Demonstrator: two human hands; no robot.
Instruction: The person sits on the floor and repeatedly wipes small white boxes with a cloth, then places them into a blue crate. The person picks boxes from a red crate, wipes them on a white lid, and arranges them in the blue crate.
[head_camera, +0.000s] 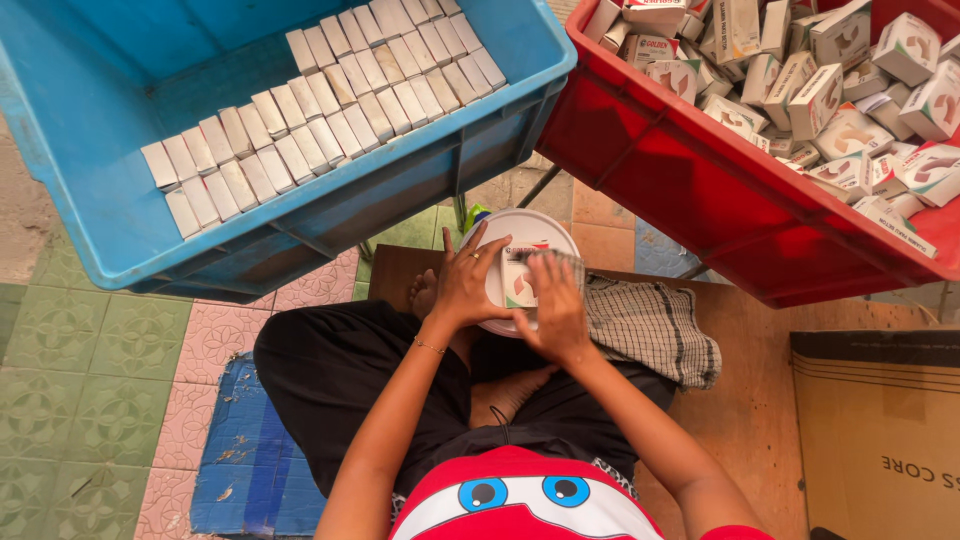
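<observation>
Two neat rows of white cardboard boxes (320, 100) filled part of the blue plastic crate (90, 150); many lay loose in the red plastic crate (700, 200). Both hands, left hand (462, 290) and right hand (556, 310), held one small white carton (517, 282) over the round white lid (520, 230).

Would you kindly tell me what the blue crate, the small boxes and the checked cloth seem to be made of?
Blue crate: moulded plastic, judging by its smooth, slightly glossy ribbed walls. Small boxes in the red crate: probably printed cardboard, with crisp folded edges. Checked cloth: woven fabric, soft and creased, likely cotton.
</observation>
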